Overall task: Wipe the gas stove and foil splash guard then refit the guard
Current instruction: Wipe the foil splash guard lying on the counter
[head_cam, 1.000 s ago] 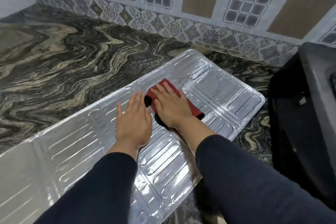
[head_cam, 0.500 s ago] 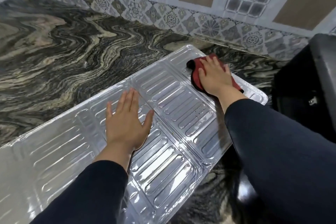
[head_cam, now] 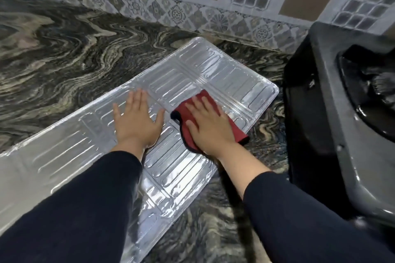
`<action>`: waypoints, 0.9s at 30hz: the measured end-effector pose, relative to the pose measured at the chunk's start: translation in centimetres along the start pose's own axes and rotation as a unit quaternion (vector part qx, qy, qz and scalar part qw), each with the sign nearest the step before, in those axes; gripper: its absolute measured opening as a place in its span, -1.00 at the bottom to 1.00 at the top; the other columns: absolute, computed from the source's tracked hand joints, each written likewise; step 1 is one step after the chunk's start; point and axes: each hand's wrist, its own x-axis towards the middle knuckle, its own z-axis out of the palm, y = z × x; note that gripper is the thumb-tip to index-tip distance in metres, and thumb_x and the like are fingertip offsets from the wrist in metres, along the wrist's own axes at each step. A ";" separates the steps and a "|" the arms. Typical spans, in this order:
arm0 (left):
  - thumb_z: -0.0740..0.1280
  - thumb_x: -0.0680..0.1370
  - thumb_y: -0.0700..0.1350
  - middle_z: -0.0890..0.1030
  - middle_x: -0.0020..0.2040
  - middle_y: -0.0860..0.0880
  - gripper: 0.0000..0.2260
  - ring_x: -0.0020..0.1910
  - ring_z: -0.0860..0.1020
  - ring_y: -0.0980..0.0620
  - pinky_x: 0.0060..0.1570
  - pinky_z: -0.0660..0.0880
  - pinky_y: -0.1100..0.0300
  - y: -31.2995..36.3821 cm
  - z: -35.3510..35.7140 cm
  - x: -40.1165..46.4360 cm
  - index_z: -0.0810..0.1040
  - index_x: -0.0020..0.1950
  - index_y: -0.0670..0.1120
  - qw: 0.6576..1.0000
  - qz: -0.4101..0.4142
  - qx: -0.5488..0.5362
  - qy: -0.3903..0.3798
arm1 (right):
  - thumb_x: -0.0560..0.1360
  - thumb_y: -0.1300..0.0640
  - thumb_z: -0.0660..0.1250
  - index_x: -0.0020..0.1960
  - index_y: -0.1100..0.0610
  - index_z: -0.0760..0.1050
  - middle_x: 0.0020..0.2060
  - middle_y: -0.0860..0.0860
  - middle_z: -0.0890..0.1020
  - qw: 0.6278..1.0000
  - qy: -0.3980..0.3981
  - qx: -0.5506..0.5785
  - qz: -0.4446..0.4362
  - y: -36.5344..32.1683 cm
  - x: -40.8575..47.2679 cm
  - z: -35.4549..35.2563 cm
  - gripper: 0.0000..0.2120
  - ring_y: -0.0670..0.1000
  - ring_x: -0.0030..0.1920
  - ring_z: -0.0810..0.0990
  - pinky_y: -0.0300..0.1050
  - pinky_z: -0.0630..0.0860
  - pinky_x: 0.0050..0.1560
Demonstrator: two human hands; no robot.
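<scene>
We have the guard lying flat on the counter, its ribbed face up, so that we can press on it without bending the thin foil. It sits just left of the stove, near but not touching as far as we can tell, which keeps it close for refitting. Our left hand rests palm down on the guard, fingers spread and gripping nothing; we judge it is there to pin the light sheet so it does not slide or buckle under the wiping. Our right hand lies flat on the cloth, fingers extended rather than curled, so it presses the cloth to the foil instead of clutching it. The cloth sits on the guard's end nearest the stove, close to the near edge, with 1 corner overhanging toward the stove. The 2 hands are just beside each other, with a narrow strip of foil between. We judge the guard wipe is under way and refitting is not yet begun. Pressing too hard could crease the ribs.
</scene>
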 end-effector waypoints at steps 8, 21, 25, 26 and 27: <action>-0.16 0.57 0.26 -0.12 0.59 0.02 -0.34 0.56 -0.17 0.06 0.48 -0.19 -0.17 -0.2 -0.2 -0.1 -0.11 0.57 -0.07 1.000 0.011 -0.004 0.000 | 0.62 -0.02 0.00 0.49 -0.17 0.12 0.53 -0.20 0.05 0.998 -0.018 0.037 -0.051 -0.1 -4.9 0.1 -0.57 -0.15 0.54 -0.06 0.01 -0.12 0.53; -0.18 0.56 0.27 -0.15 0.59 0.03 -0.33 0.55 -0.20 0.07 0.50 -0.19 -0.15 -0.7 0.9 0.4 -0.14 0.57 -0.06 1.000 0.021 0.006 0.017 | 0.63 0.03 -0.10 0.55 0.03 -0.02 0.57 0.00 -0.04 0.976 0.034 -0.003 0.215 11.1 6.5 -2.8 -0.51 0.02 0.56 -0.10 0.13 -0.13 0.52; -0.17 0.56 0.27 -0.15 0.59 0.03 -0.34 0.56 -0.19 0.08 0.50 -0.19 -0.14 -0.4 0.8 0.4 -0.13 0.57 -0.06 1.000 0.015 0.008 0.022 | 0.61 0.16 -0.02 0.54 0.17 -0.05 0.56 0.13 -0.04 0.938 0.069 0.002 0.340 8.2 5.5 -2.1 -0.47 0.12 0.55 -0.07 0.10 -0.12 0.52; -0.17 0.56 0.26 -0.15 0.59 0.03 -0.34 0.56 -0.19 0.08 0.50 -0.18 -0.15 -0.3 0.7 0.4 -0.13 0.57 -0.06 1.000 0.014 0.007 0.021 | 0.59 0.17 0.01 0.54 0.20 -0.05 0.56 0.16 -0.04 0.934 0.065 0.000 0.352 7.0 4.8 -1.9 -0.45 0.14 0.55 -0.06 0.09 -0.11 0.52; -0.17 0.57 0.26 -0.15 0.59 0.03 -0.34 0.56 -0.19 0.08 0.50 -0.18 -0.15 -0.3 0.6 0.3 -0.13 0.57 -0.06 1.000 0.013 0.006 0.017 | 0.58 0.18 0.03 0.54 0.21 -0.06 0.55 0.18 -0.04 0.937 0.062 -0.006 0.345 5.8 3.8 -1.7 -0.44 0.16 0.55 -0.05 0.09 -0.09 0.52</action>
